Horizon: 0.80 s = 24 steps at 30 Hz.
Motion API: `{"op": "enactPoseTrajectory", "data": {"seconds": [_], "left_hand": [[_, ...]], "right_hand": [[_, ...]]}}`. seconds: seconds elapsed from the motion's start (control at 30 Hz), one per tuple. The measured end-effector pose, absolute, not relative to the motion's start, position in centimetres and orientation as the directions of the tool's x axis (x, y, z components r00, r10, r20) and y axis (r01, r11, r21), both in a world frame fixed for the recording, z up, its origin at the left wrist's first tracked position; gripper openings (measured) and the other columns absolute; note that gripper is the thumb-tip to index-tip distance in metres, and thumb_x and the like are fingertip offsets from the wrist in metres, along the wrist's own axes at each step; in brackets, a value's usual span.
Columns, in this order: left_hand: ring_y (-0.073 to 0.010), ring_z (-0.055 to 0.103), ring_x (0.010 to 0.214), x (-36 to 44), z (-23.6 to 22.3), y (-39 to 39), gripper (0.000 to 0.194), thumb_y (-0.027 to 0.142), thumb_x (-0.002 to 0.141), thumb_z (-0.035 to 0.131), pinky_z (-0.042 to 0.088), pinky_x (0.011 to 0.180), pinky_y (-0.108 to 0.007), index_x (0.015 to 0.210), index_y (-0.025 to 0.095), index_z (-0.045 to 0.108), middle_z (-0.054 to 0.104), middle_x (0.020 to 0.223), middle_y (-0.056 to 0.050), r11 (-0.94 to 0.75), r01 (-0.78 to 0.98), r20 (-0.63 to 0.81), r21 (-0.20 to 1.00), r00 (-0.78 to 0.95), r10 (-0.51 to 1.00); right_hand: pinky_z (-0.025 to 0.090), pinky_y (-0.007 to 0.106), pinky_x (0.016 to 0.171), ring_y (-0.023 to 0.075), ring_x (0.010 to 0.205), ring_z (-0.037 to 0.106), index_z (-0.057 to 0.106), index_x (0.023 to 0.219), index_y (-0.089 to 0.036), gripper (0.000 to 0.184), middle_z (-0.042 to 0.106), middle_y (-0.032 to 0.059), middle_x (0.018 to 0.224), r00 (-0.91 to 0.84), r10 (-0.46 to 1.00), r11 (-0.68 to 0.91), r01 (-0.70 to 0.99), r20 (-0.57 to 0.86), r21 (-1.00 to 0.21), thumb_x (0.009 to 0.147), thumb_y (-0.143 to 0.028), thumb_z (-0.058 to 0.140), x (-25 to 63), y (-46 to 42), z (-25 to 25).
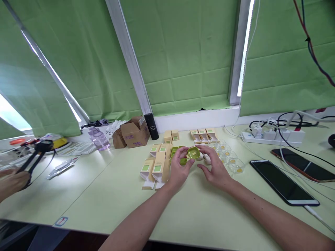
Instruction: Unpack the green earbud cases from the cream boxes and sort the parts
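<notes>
A small square green case (193,152) with a hollow inside is held up over the table, tilted toward me. My left hand (180,167) is closed on its left side, thumb below. The fingertips of my right hand (216,169) are at its right rim; the right thumb stands apart from it. More green cases (183,161) lie partly hidden behind my left hand. Whitish rounded pieces (207,159) show behind the right fingers. To the right are several clear plastic containers (237,166) with yellow bits inside. Open cream cartons (160,167) with green squares lie left.
More cartons (202,136) lie at the back beside a black cylinder (151,126) and a cardboard box (135,132). A phone (284,181), another phone (305,164) and a power strip (272,136) with cables occupy the right. Another person's hand (13,183) grips a black tool at far left.
</notes>
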<state>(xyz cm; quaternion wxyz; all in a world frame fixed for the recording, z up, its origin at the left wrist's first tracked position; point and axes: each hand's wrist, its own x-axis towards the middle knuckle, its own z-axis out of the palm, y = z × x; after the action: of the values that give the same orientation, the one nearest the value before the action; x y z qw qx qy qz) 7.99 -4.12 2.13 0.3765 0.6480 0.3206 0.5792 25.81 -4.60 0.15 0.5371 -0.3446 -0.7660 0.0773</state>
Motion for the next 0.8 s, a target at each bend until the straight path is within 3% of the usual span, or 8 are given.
{"op": "enactPoseTrajectory", "data": {"seconds": [0.17,0.5,0.8], "left_hand": [[-0.0263,0.068,0.114,8.02,2.01,-4.3,0.043,0.041,0.084,0.08,0.05,0.095,-0.038,0.117,0.023,0.058,0.069,0.12,-0.011,-0.475,0.052,0.464,0.879,0.145,0.874],[-0.024,0.068,0.098,8.46,1.31,-3.84,0.04,0.056,0.085,0.074,0.052,0.089,-0.037,0.098,0.018,0.07,0.071,0.103,-0.01,-0.512,0.164,0.484,0.843,0.186,0.855],[-0.021,0.07,0.091,8.39,1.69,-3.92,0.039,0.051,0.088,0.073,0.052,0.084,-0.035,0.109,0.02,0.063,0.07,0.105,-0.01,-0.5,0.162,0.489,0.851,0.105,0.866]], "right_hand": [[0.047,0.054,0.112,0.0298,0.136,0.05,0.041,0.142,-0.03,0.055,0.054,0.0106,0.145,-0.167,0.612,0.755,0.415,0.773,-0.508,0.092,-0.021,0.06,25.79,-4.65,0.04],[0.055,0.049,0.093,0.0301,0.113,0.057,0.047,0.129,-0.027,0.042,0.058,0.0111,0.122,-0.116,0.628,0.72,0.461,0.77,-0.518,0.089,-0.023,0.062,25.78,-4.24,-0.23],[0.053,0.05,0.095,0.0322,0.118,0.055,0.05,0.127,-0.028,0.039,0.055,0.0121,0.124,-0.107,0.639,0.71,0.463,0.762,-0.53,0.09,-0.028,0.064,26.05,-4.37,0.44]]}}
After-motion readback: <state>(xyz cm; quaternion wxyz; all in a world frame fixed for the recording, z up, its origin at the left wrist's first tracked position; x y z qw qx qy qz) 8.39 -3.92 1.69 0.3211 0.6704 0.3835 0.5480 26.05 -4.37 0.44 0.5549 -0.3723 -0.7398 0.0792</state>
